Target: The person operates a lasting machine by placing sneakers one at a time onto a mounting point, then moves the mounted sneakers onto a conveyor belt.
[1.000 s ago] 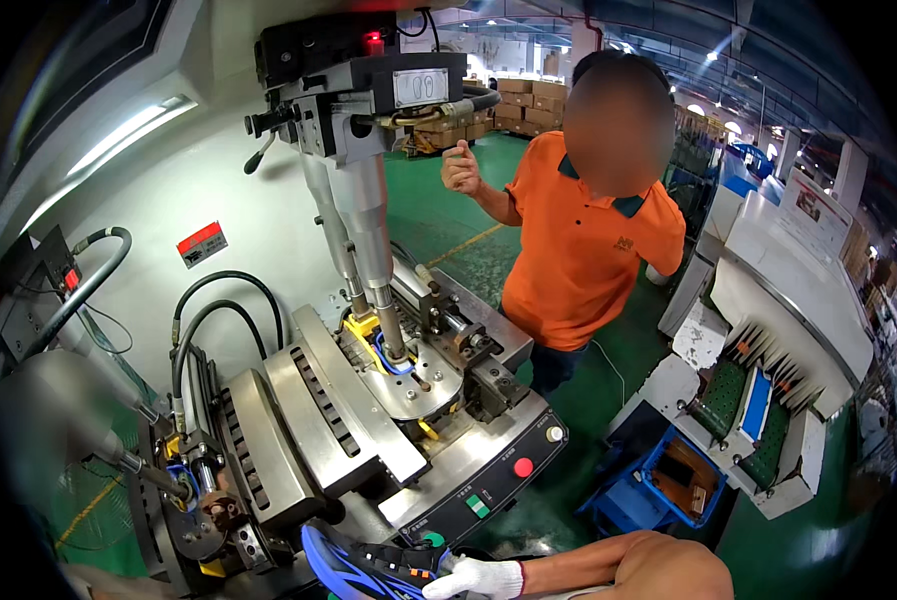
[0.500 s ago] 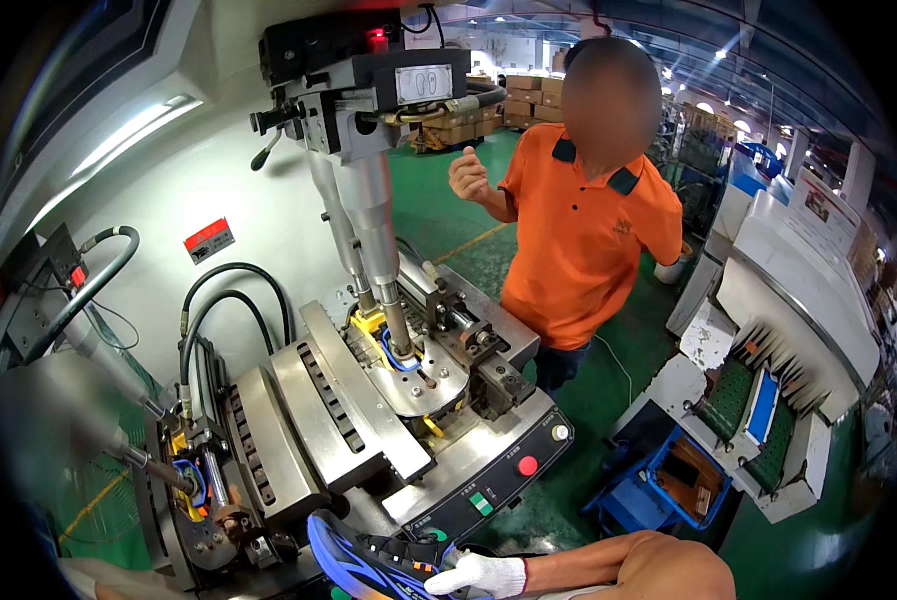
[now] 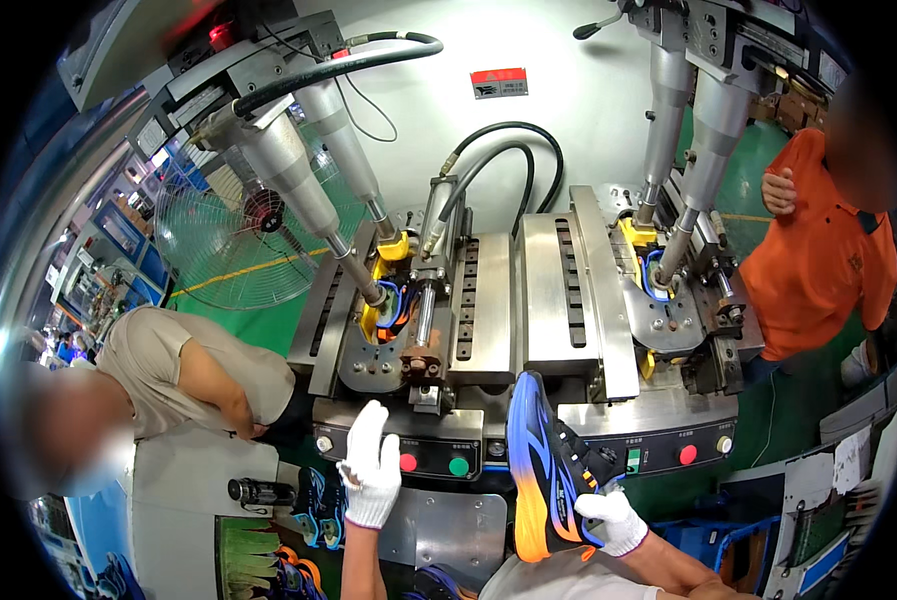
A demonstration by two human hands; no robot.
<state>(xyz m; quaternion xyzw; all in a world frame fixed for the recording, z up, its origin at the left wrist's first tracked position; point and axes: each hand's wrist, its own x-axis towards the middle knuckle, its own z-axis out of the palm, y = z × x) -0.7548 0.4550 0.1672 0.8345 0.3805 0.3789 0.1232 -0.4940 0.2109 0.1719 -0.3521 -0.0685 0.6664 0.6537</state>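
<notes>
We've got our right hand point(image 3: 616, 522) pinching the shoe point(image 3: 550, 465) by its upper point(image 3: 568, 480), probably to leave the sole point(image 3: 525, 485) clear, left hand point(image 3: 371, 470) empty, fingers stretched up.

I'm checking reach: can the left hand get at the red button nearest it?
Probably yes: the gloved left hand looks open and empty, appearing close beside that red button, with nothing visible between them.

You have two gloved hands point(image 3: 371, 472) and one held shoe point(image 3: 543, 470) — along the machine's point(image 3: 558, 320) front edge are two red buttons point(image 3: 408, 462) and two white buttons point(image 3: 324, 443) — also one fan point(image 3: 261, 212), two co-workers point(image 3: 808, 255).
</notes>
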